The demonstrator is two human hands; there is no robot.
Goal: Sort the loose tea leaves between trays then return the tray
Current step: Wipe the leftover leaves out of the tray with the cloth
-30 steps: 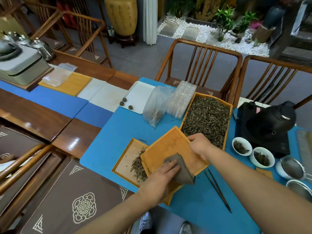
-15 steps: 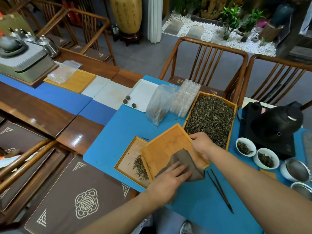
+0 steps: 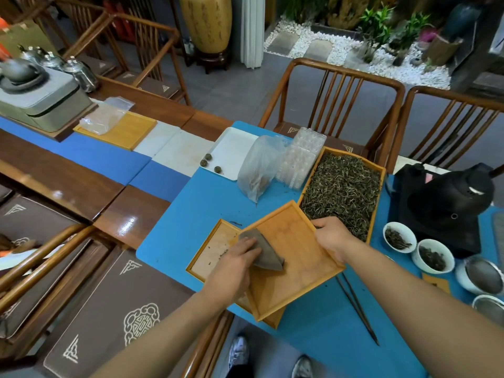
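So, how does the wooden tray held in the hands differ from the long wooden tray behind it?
The held wooden tray is tilted and overlaps a lower tray; the long wooden tray lies flat on the blue mat. The held one is nearly bare, gripped by the right hand and wiped with a grey cloth by the left hand; the long one is full of tea leaves. Both are light, rectangular and rimmed.

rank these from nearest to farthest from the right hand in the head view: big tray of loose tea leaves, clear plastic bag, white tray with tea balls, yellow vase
From the right hand:
1. Big tray of loose tea leaves, just beyond the hand.
2. Clear plastic bag, farther back and to the left.
3. White tray with tea balls, left of the bag.
4. Yellow vase, on the floor far behind the table.
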